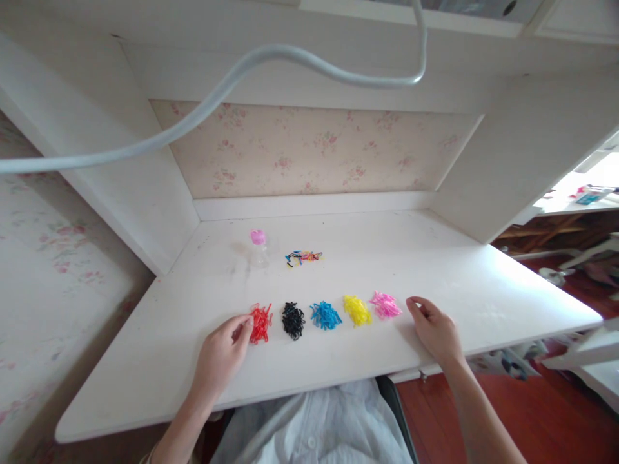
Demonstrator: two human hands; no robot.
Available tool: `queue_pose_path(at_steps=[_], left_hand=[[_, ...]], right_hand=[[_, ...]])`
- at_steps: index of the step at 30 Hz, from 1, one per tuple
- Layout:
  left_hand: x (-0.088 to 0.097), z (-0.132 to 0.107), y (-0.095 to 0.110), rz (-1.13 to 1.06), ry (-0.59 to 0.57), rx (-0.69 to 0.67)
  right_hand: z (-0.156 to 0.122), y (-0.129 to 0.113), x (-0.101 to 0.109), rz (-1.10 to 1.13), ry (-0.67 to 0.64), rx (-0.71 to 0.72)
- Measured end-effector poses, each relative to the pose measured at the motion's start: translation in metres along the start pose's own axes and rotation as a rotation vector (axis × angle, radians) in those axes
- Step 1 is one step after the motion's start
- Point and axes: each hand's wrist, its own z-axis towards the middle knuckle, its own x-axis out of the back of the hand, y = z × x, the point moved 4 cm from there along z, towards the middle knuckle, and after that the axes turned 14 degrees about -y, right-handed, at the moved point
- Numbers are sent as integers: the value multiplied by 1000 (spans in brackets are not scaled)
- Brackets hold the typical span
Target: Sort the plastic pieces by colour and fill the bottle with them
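My left hand (226, 348) is closed in a pinch, its fingertips touching the left edge of a pile of red rubber bands (261, 323); whether a band is between them is hidden. To the right lie piles of black rubber bands (293, 321), blue rubber bands (325, 316), yellow rubber bands (357, 310) and pink rubber bands (385, 305), in a row. My right hand (435, 328) rests on the desk just right of the pink pile, apart from it. Its fingers are curled closed and nothing shows in them. Farther back lies a small mixed-colour heap of bands (304, 257).
A small clear bottle (260, 256) with a pink top stands at the back left of the white desk (203, 283). Side panels and a shelf enclose the desk's back. A pale cable (290, 53) hangs across the upper view. Past the right edge is red flooring.
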Motion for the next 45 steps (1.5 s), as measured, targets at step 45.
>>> queue_pose_path(at_steps=[45], left_hand=[[0,-9,1,-207,-24,-96]], right_hand=[[70,-257,-144,-549,-507,500]])
